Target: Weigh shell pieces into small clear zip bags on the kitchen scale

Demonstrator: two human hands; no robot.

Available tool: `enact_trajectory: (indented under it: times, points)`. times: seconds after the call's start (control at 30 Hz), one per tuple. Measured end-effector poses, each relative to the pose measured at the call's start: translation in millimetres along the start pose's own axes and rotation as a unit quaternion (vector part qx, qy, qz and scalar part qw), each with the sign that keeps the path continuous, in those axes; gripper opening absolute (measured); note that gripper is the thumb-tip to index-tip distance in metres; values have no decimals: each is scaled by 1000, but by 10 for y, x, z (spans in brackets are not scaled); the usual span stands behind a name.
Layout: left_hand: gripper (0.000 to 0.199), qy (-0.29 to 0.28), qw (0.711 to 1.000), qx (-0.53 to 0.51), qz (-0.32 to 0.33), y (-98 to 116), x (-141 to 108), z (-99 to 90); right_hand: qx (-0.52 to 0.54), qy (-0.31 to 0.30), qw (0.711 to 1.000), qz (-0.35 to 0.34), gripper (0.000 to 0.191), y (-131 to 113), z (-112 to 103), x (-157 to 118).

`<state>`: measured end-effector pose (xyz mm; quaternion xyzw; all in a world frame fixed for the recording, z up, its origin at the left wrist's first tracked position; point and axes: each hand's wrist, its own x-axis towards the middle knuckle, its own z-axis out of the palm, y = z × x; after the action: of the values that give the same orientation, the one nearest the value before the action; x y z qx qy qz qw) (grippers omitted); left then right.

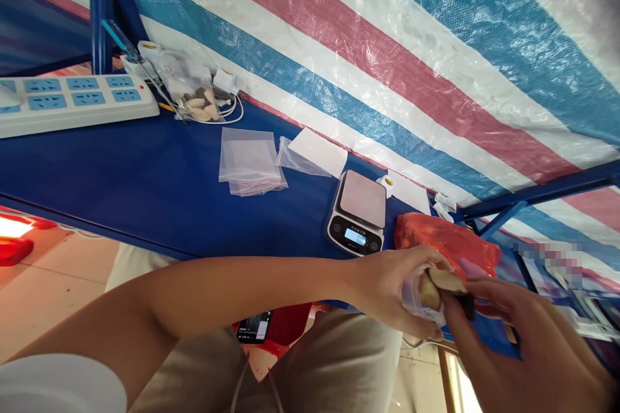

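My left hand is wrapped round a small clear plastic bag, holding its mouth apart. Smooth beige pieces show at the bag's mouth; their exact kind is unclear. At the same spot my right hand pinches a beige piece with a dark end between thumb and fingers. Just behind the hands lies a red plastic bag, its contents hidden. A digital kitchen scale stands to the left of it, its pan bare and its display lit.
Flat zip bags and white paper lie on the blue table. Farther left are a filled clear bag, cables and a power strip. Striped sheeting rises behind. A phone rests below the table edge.
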<state>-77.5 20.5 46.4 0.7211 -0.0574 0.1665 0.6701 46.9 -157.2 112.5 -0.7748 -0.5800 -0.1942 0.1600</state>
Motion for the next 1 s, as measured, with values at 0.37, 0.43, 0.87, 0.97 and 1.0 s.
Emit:
enact_trajectory:
  times: [0.37,0.43,0.87,0.97,1.0]
  points:
    - [87,-20,1000,-10,-1,-2,-10,-8,7,-72,997,-28,28,-101,-78,98]
    - [85,-23,1000,-7,17,-8,-4,-5,2,-97,993,-64,27,-29,-35,110]
    - [91,-57,998,-2,-7,-1,-9,-45,55,-89,987,-125,21,-64,-63,284]
    - [95,-70,997,-29,-20,-4,-9,-53,59,-101,986,-116,22,-12,-61,253]
    - [96,-69,997,-36,-16,-12,-8,-51,64,-109,986,-113,22,4,-54,240]
